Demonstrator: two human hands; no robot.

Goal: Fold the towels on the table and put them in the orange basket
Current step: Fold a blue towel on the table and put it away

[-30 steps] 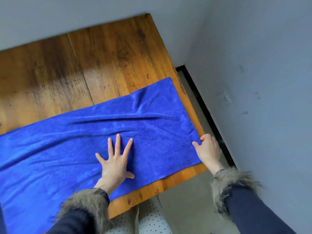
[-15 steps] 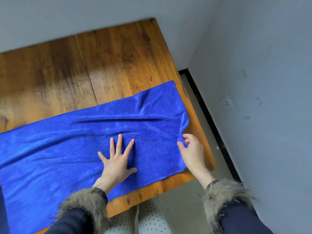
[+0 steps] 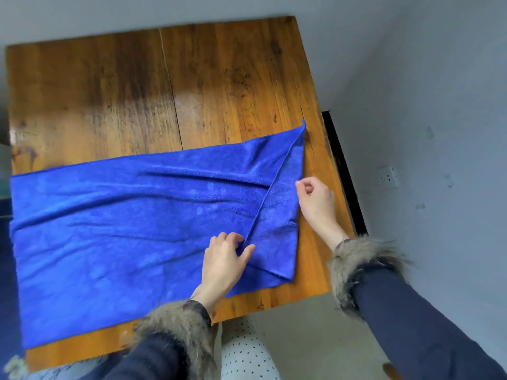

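A blue towel [image 3: 123,229] lies spread across the near half of the wooden table [image 3: 219,86]. Its right end is turned over to the left in a diagonal flap [image 3: 277,215]. My left hand [image 3: 222,264] pinches the flap's lower corner between thumb and fingers near the table's front edge. My right hand [image 3: 315,201] sits at the towel's right fold edge with its fingers curled. Its fingertips touch the cloth, but I cannot tell whether they grip it. No orange basket is in view.
Grey walls close in behind and to the right of the table, with a socket [image 3: 389,176] low on the right wall. A dark gap [image 3: 343,171] runs along the table's right edge. Bare floor [image 3: 307,338] and my dotted trousers [image 3: 247,355] are below.
My right hand carried the towel's right corner up and over to the left, making the diagonal flap. My left hand lifted from flat pressing and took hold of the flap's corner.
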